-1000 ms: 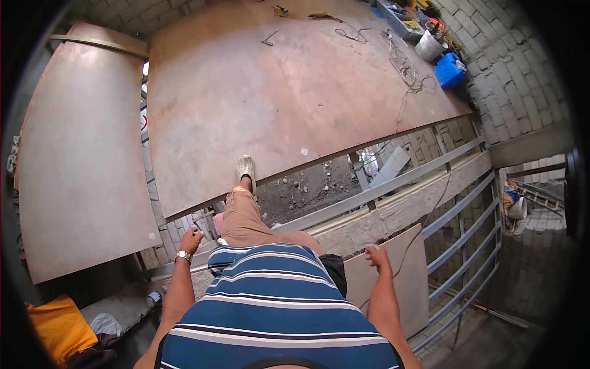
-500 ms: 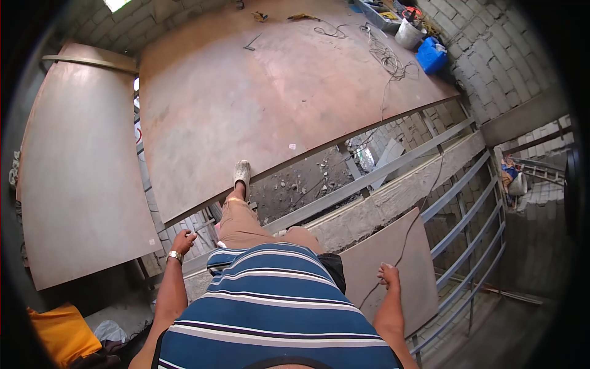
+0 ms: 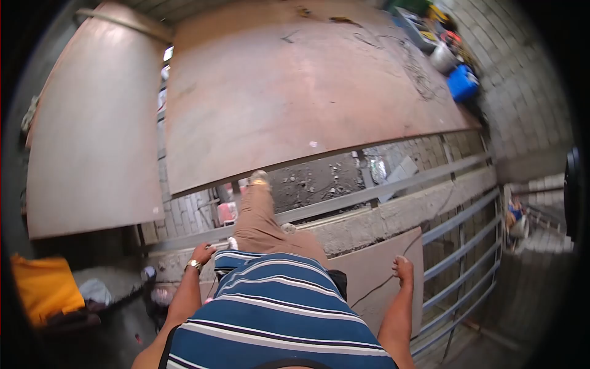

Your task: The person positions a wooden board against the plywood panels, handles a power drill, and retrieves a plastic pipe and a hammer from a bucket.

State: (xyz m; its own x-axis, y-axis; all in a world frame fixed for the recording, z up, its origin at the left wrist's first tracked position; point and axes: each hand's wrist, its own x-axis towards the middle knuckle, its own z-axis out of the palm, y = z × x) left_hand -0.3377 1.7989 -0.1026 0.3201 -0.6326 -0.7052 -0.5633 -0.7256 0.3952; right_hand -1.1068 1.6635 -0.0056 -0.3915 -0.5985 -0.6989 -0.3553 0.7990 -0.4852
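My left hand (image 3: 201,253), with a metal watch on its wrist, is held low beside my striped shirt. Its fingers are loosely bent, with nothing visible in them. To the right of my body, my right hand (image 3: 402,270) hangs over a small brown board (image 3: 384,295). Its fingers are slightly curled and apart; a thin dark cable (image 3: 376,288) passes behind it, and no grip on it shows. My forward foot (image 3: 259,178) is at the front edge of a large brown panel (image 3: 264,111), partly hidden by my trouser leg.
A narrower panel (image 3: 98,129) lies at left across a gap. Metal bars (image 3: 381,190) and a concrete beam (image 3: 393,209) cross ahead, with rubble below. A curved railing (image 3: 461,246) is at right. A blue container (image 3: 462,83) stands at the back right, and orange cloth (image 3: 46,289) lies lower left.
The view has shifted, and my leg now covers more of my forward foot. My right hand has moved outward from my body over the small board. My left hand has moved slightly closer to my shirt.
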